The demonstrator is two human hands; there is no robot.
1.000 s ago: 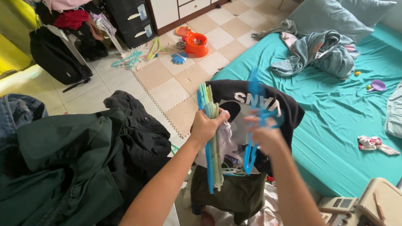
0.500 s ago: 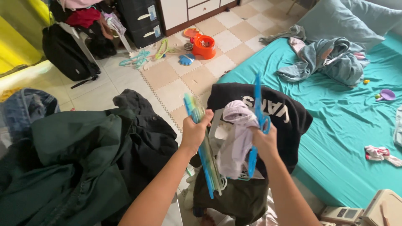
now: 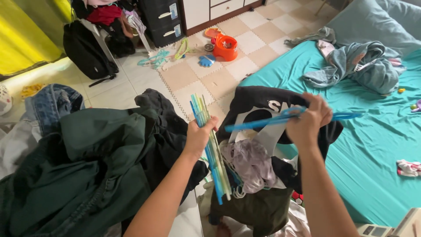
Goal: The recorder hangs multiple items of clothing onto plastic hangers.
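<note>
- A person stands at the edge of a bed with a teal sheet (image 3: 368, 145), looking down at both bare hands over a pile of laundry
- The left hand (image 3: 199, 134) is clenched around a bundle of plastic hangers (image 3: 210, 145), blue and pale green, held nearly upright with the ends pointing down toward the clothes
- The right hand (image 3: 309, 118) grasps a single blue hanger (image 3: 263, 123), held almost level, one arm of it reaching out over the sheet
- Below and between the hands lies a crumpled lilac garment (image 3: 250, 160), resting on a black top with white print (image 3: 263, 105), not touched by either hand
- A dark green jacket (image 3: 87, 166) is heaped to the left, with jeans (image 3: 52, 101) behind it
- To work well here, I would judge the bundle should stay gripped tight so no hanger slips, and the single hanger be kept apart from the bundle so the hooks do not tangle
</note>
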